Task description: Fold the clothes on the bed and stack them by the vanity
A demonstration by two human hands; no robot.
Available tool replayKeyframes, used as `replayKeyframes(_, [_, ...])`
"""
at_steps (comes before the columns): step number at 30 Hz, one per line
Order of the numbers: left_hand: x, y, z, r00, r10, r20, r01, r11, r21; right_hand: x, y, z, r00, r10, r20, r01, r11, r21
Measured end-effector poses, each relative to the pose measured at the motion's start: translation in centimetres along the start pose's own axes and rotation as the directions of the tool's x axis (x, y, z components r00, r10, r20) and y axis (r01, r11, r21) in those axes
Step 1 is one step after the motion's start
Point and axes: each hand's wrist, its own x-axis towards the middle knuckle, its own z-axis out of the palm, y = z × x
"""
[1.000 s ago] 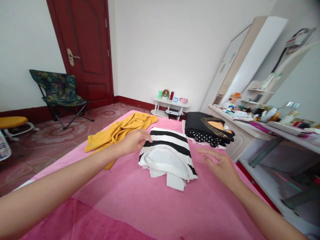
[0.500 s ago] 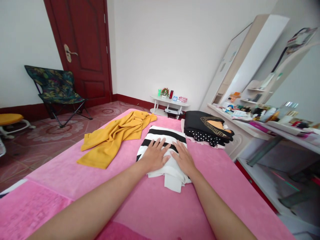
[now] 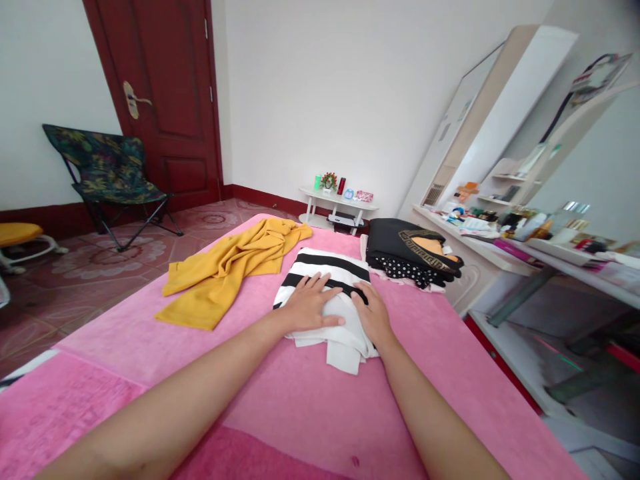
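A folded black-and-white striped garment (image 3: 333, 261) lies on the pink bedspread (image 3: 320, 407), its plain white part and one loose end toward me. My left hand (image 3: 310, 305) rests flat on its left half, fingers stretched out and thumb spread to the right. On the right half lies my right hand (image 3: 371, 315), palm down, with its fingers apart. Neither hand grips the cloth. To the left, a mustard-yellow garment (image 3: 235, 263) is spread loosely with creases. Beyond my right hand sits a stack of folded clothes (image 3: 400, 243), a black piece on top and a polka-dot one beneath.
A dressing table (image 3: 505, 257) crowded with bottles stands along the bed's right side. At the far end is a low white stand (image 3: 330, 197) with small items. A camouflage folding chair (image 3: 107, 170) and a yellow stool (image 3: 23, 233) are on the left, near a dark red door (image 3: 170, 87).
My hands have moved slightly apart on the striped garment, the left thumb now lying lower. The camera view has shifted a little. The yellow garment and the stack lie as before.
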Motion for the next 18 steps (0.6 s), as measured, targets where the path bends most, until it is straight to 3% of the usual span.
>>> replayKeyframes(5, [-0.1,1.4,-1.1,0.965,0.201,0.170,-0.182,0.976,-0.118,0.1,0.2,0.1,1.000,-0.015,-0.002,0.015,1.000,0.027])
replayKeyframes(8, [-0.4,2.7,-1.0,0.950,0.240,0.201,-0.219,0.968,-0.124,0.1,0.4,0.0,1.000,-0.016,0.004,0.016,0.999,0.037])
replayKeyframes(13, [-0.7,4.1,-0.4,0.963,0.241,0.116,-0.230,0.968,-0.099,0.1,0.6,0.1,1.000,-0.031,-0.004,0.031,0.998,0.046])
replayKeyframes(18, [-0.2,4.2,0.3,0.970,0.241,0.014,-0.240,0.969,-0.055,0.1,0.7,0.2,1.000,-0.030,-0.006,0.031,0.999,0.043])
